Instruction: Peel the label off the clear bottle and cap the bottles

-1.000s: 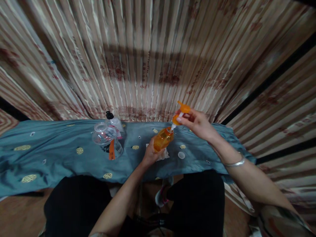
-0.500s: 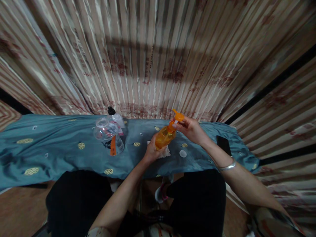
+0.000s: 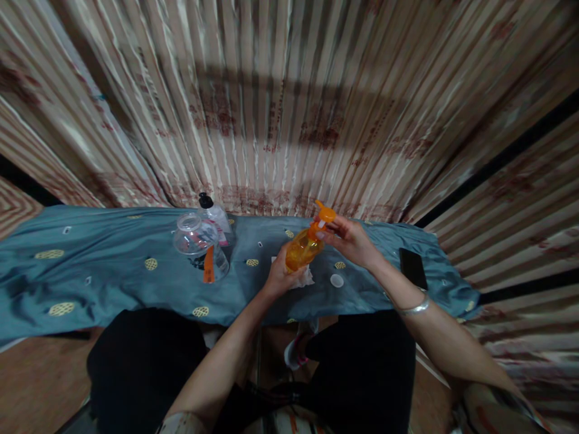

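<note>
No text, brand, number or sign is legible anywhere in the head view. The clear bottle (image 3: pixel 216 232) with the black cap carries a label with pink and white areas, and an orange tag (image 3: pixel 208 265) hangs at the clear jar (image 3: pixel 195 246) beside it, but any print on either is too small and blurred to read. The reddish marks on the striped curtain (image 3: pixel 289 108) are a blurred pattern and cannot be made out as characters.

Clear jar (image 3: pixel 193 236) + black-cap bottle (image 3: pixel 216 218) on teal cloth (image 3: pixel 90 271); phone (image 3: pixel 412 268) at right; striped curtain (image 3: pixel 289 108) behind.
</note>
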`<state>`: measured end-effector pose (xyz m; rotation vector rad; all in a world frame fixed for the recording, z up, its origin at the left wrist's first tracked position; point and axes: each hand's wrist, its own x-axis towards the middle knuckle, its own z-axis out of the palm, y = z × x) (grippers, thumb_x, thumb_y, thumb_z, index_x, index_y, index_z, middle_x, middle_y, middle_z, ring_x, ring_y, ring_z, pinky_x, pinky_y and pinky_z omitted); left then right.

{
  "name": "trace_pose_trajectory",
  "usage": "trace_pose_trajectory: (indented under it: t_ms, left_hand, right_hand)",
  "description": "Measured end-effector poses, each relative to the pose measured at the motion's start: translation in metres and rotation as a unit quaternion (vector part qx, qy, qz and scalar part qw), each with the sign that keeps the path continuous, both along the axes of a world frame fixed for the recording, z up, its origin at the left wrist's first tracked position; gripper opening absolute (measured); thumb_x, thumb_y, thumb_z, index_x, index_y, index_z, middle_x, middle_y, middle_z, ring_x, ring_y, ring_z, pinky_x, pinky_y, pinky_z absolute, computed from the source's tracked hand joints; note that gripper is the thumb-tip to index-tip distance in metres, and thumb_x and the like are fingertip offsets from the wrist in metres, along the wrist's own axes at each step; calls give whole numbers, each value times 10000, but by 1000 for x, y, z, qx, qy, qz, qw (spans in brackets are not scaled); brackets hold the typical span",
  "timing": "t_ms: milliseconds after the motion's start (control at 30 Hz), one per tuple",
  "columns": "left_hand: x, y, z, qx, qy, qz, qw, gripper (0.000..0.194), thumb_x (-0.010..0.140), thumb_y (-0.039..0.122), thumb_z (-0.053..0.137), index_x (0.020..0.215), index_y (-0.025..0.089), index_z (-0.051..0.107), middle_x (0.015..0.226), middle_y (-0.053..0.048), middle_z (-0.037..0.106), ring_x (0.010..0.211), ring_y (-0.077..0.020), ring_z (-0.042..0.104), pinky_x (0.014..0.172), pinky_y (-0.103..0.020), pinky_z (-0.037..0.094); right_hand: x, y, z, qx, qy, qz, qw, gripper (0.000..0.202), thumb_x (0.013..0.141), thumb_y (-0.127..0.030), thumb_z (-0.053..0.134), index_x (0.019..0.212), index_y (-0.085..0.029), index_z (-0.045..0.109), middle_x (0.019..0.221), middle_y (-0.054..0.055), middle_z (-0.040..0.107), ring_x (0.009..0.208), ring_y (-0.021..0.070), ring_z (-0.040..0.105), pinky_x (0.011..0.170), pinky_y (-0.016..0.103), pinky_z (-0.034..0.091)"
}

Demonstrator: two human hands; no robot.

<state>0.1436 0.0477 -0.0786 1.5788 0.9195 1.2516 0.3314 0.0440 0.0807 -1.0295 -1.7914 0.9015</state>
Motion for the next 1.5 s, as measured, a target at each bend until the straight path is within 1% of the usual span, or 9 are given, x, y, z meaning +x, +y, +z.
trace_pose_trajectory:
  t_ms: [133,267,500,633,733,933,1133,1333,1500]
  left_hand:
    - [1,1,-2,-3,2,0,1000,725,774,357,828,1409,235,500,1312,-104,702,1185,-283,696,1061,-471,540]
    - [1,1,-2,-2,1,-1,1000,721,786,377,824,1413,240,495,1313,-94,706,1191,-270,691,1070,-463,536]
    - [-1,0,-1,-4,-4,-3,1000,724,789,356,821,1421,228,490,1322,-111,698,1183,-287,699,1061,-483,543]
    - [0,0,-1,-7,-9,-3,1000,731,780,341,820,1420,224,488,1327,-115,696,1186,-285,700,1058,-472,545]
    - [0,0,0,-6,-13,-2,1000,729,774,342,824,1415,238,495,1329,-99,698,1200,-277,693,1069,-466,541]
    - [0,-1,1,-12,-15,-5,1000,704,792,335,805,1410,229,486,1320,-104,702,1173,-271,711,1046,-459,559]
    - [1,-1,1,-15,-13,-4,1000,709,788,330,810,1411,235,486,1322,-98,709,1175,-264,710,1051,-463,561]
    - [0,-1,0,-16,-12,-2,1000,708,789,315,803,1416,241,483,1306,-82,718,1152,-246,715,1028,-429,573]
    - [1,0,1,-14,-14,-1,1000,713,777,305,815,1407,234,489,1319,-96,711,1175,-263,712,1051,-444,561]
  right_hand:
    - [8,0,6,17,-74,22,997,579,763,-642,843,1198,-275,737,1176,55,788,1164,290,733,1088,466,568]
    - [13,2,6,28,-125,22,992,485,825,-628,783,1152,-271,756,1159,55,800,1131,300,748,1059,470,576]
    - [6,2,-3,83,-155,-82,981,481,793,-610,822,1096,-246,742,1056,65,804,976,294,760,937,452,604]
    - [6,3,-3,49,-94,-15,994,577,782,-676,803,1167,-254,724,1112,71,785,1077,291,743,1017,459,582]
    - [5,3,-2,26,-72,26,997,534,833,-698,738,1152,-270,734,1108,66,790,1115,287,738,1038,458,574]
    - [1,1,-8,74,-120,-104,985,534,771,-681,815,1061,-240,730,1072,81,798,1061,320,749,992,478,582]
    - [3,4,-11,56,-77,-4,995,531,850,-711,714,1122,-254,727,1149,86,786,1103,301,743,1014,466,577]
    - [-3,0,-13,94,-158,-144,972,531,778,-691,802,1042,-232,769,1005,94,801,1028,357,750,955,493,590]
    - [1,4,-12,82,-116,-32,989,524,844,-647,747,1202,-265,741,1227,82,772,1204,330,706,1047,459,563]
